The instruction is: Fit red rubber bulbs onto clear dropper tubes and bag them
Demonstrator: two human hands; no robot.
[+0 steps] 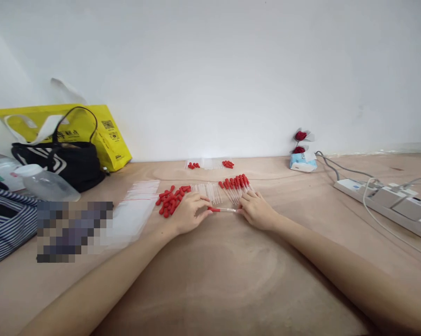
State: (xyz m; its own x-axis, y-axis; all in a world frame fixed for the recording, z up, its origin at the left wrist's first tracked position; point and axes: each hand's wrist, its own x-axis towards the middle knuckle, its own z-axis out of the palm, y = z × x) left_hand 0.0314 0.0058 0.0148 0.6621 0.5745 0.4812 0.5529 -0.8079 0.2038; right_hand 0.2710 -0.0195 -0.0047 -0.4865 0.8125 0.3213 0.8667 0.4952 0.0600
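Note:
Between my two hands a dropper lies level, a clear glass tube [227,210] with a red rubber bulb [215,209] at its left end. The fingers of my left hand [191,212] pinch the bulb. My right hand [257,210] is closed on the tube's other end. Loose red bulbs [170,200] lie in a pile beyond my left hand. A row of bare glass tubes [207,191] lies just past the held dropper. Near my right fingers, several droppers with red bulbs fitted [235,183] lie side by side.
Small clear bags with red bulbs [227,164] lie near the wall. Flat plastic bags [135,212] are stacked at left, beside a pixelated patch. Further left are a plastic bottle [49,182], black bag [73,165] and yellow bag [115,144]. A power strip [388,205] with cables lies right.

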